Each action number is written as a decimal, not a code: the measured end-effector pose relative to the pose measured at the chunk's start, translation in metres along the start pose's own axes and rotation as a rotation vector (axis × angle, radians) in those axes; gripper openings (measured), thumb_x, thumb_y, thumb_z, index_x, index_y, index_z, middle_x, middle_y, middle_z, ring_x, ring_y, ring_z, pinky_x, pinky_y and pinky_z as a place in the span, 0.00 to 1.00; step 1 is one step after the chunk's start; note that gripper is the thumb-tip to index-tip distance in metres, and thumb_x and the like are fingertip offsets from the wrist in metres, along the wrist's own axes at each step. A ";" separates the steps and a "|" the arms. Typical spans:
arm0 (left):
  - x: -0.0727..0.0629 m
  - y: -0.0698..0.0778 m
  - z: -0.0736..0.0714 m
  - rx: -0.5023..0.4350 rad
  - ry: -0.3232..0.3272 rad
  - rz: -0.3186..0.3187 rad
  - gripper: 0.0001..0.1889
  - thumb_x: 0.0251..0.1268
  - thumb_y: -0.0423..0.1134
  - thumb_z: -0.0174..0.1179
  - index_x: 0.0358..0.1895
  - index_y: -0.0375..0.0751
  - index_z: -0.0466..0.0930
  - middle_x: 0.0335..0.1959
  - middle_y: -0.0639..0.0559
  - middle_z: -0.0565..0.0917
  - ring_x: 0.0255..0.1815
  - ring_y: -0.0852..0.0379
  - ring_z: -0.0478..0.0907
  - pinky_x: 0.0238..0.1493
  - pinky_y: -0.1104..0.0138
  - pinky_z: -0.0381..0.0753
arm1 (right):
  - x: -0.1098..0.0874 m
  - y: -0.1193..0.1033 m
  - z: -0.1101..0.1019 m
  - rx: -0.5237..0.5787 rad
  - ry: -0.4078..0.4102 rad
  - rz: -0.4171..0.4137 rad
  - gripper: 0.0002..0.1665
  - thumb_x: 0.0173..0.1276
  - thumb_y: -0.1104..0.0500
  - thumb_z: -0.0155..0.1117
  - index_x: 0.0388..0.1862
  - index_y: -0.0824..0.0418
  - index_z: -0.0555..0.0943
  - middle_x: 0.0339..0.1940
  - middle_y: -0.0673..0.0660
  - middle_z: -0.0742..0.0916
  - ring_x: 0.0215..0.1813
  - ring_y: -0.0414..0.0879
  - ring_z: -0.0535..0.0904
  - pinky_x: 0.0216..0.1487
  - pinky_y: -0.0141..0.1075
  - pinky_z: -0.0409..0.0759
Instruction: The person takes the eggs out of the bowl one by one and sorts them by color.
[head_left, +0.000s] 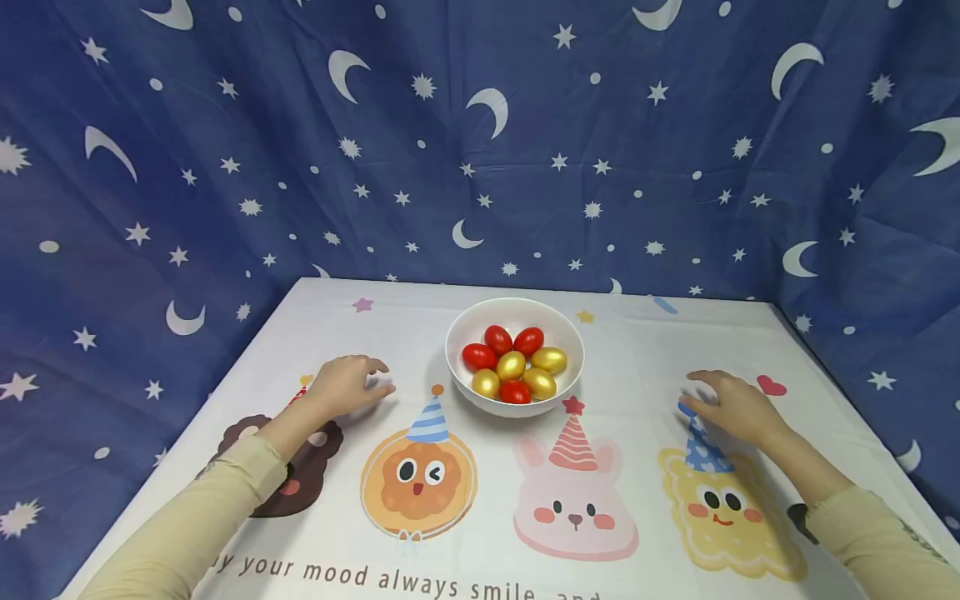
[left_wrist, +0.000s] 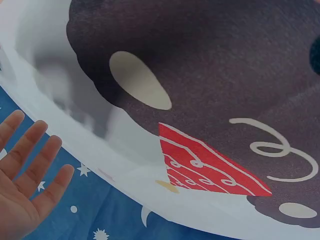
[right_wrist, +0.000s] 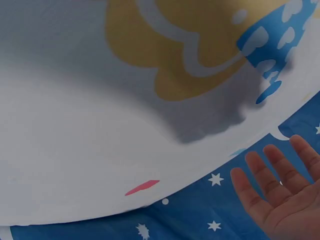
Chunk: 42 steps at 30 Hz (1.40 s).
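A white bowl (head_left: pixel 514 310) stands toward the back middle of the table, holding several glossy egg-shaped pieces, some a red egg (head_left: pixel 478 357), some a gold egg (head_left: pixel 549 360). To its left, my left hand (head_left: pixel 347 385) hovers above the printed cloth with fingers relaxed and nothing in them. Its fingers show spread in the left wrist view. On the far right, my right hand (head_left: pixel 738 407) is likewise empty, over the printed blue party hat. The right wrist view shows that palm and its loosely extended fingers (right_wrist: pixel 275 187).
A white tablecloth (head_left: pixel 495 467) with printed cartoon faces and lettering covers the table. Behind it and at both sides hangs a dark blue curtain (head_left: pixel 420 192) with moons and stars. The bowl is the only object standing on the cloth.
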<state>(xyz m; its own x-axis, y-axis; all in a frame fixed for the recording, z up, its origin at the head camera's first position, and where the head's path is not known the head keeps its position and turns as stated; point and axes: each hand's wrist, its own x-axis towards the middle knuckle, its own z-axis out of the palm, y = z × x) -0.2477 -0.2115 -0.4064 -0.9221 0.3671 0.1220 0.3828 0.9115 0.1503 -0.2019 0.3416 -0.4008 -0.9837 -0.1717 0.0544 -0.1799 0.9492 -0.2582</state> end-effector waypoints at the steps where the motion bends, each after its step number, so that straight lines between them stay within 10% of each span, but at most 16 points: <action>1: 0.001 0.001 0.000 -0.004 -0.001 -0.004 0.20 0.58 0.52 0.62 0.45 0.40 0.84 0.39 0.43 0.87 0.41 0.47 0.83 0.39 0.52 0.85 | 0.000 0.000 0.000 0.003 0.000 0.004 0.32 0.65 0.46 0.61 0.56 0.71 0.74 0.56 0.77 0.77 0.58 0.73 0.71 0.57 0.66 0.73; 22: 0.026 0.029 -0.010 -0.065 0.025 -0.042 0.17 0.62 0.47 0.60 0.47 0.40 0.83 0.38 0.42 0.86 0.39 0.45 0.82 0.37 0.51 0.84 | 0.020 -0.038 -0.014 0.043 0.062 -0.073 0.25 0.67 0.53 0.60 0.56 0.69 0.76 0.50 0.71 0.82 0.49 0.66 0.78 0.46 0.59 0.82; 42: 0.058 0.058 -0.006 -0.476 0.105 -0.161 0.17 0.67 0.41 0.55 0.55 0.36 0.79 0.46 0.38 0.85 0.45 0.41 0.83 0.45 0.51 0.85 | 0.025 -0.084 -0.022 0.132 0.089 -0.111 0.25 0.69 0.51 0.59 0.58 0.66 0.76 0.52 0.68 0.82 0.53 0.64 0.77 0.48 0.56 0.82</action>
<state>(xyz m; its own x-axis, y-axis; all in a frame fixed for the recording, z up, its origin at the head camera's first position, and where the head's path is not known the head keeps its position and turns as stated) -0.2788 -0.1381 -0.3845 -0.9702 0.1860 0.1551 0.2421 0.7606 0.6024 -0.2115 0.2635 -0.3566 -0.9543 -0.2436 0.1733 -0.2923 0.8818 -0.3701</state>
